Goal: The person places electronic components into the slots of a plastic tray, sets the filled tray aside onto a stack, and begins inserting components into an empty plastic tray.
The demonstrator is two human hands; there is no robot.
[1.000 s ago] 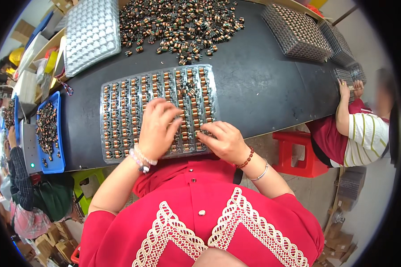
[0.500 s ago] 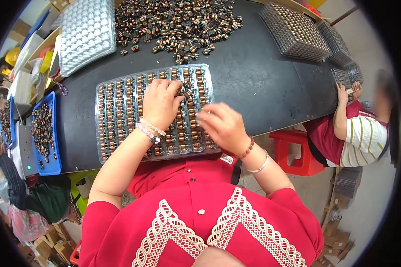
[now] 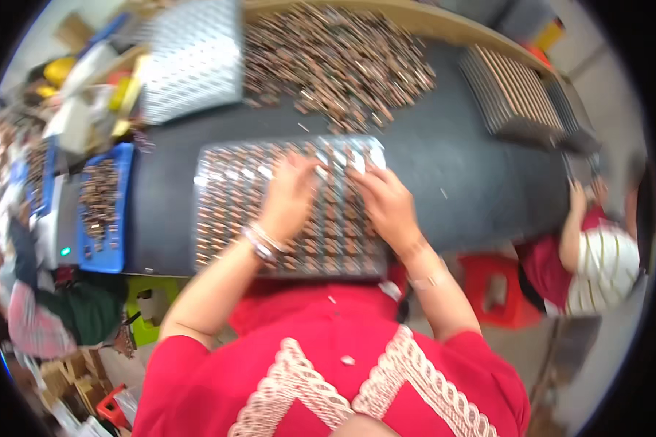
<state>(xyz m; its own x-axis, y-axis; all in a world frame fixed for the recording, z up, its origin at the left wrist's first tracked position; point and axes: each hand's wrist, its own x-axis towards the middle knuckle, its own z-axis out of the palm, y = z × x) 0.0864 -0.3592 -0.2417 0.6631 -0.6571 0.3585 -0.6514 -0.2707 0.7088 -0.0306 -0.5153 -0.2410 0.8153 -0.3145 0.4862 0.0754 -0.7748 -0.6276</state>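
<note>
A clear plastic tray [image 3: 375,153] lies at the front of the dark table, its pockets filled in rows with small copper-wound coils [image 3: 229,211]. My left hand [image 3: 288,200] rests over the middle of its far half, fingers bent down toward the pockets. Close by, my right hand [image 3: 388,210] reaches over the tray's right side, with its fingertips near the far right rows. Motion blur smears the fingers of both hands, so whatever they hold does not show.
A large heap of loose coils [image 3: 335,65] covers the table's far side. Stacked clear trays [image 3: 193,65] stand far left; filled trays [image 3: 514,98] are stacked far right. A blue bin [image 3: 124,211] of parts sits left. Another person [image 3: 598,255] works at the right, beside a red stool [image 3: 481,284].
The whole view has shifted and blurred, putting the table lower and further right in the picture. My right hand has moved toward the tray's far edge; my left hand stays over the tray.
</note>
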